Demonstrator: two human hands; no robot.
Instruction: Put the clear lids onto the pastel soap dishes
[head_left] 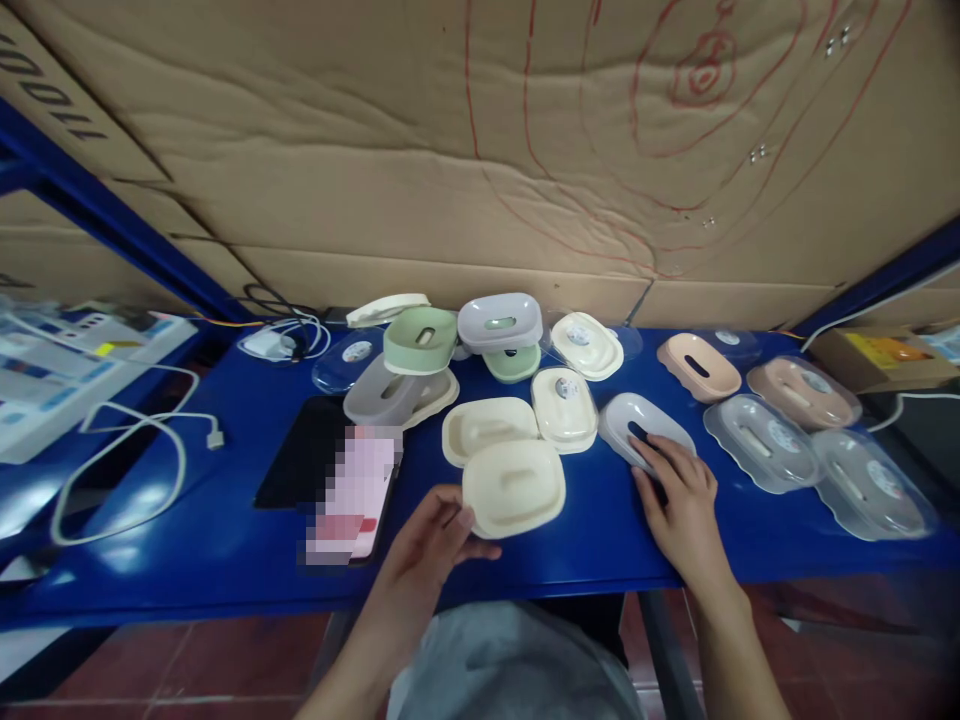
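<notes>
With its thumb on top and fingers beneath, my left hand [442,530] grips the left edge of a cream oval soap dish tray [517,490], tilted above the table's front part. Behind it lies another cream tray [480,430], beside a cream soap dish with a clear lid and sticker [566,410]. My right hand [679,495] is closed on the near side of a pale grey slotted soap dish [637,410], fingers bent over its rim and slot. A green dish [420,340] and grey dishes stand farther back.
Peach dish [697,365] and clear lidded soap dishes [765,440] lie on the right of the blue table [592,560]. A phone [367,500], a black tablet-like slab [292,460] and a white cable [180,470] occupy the left. Cardboard [337,150] walls the back.
</notes>
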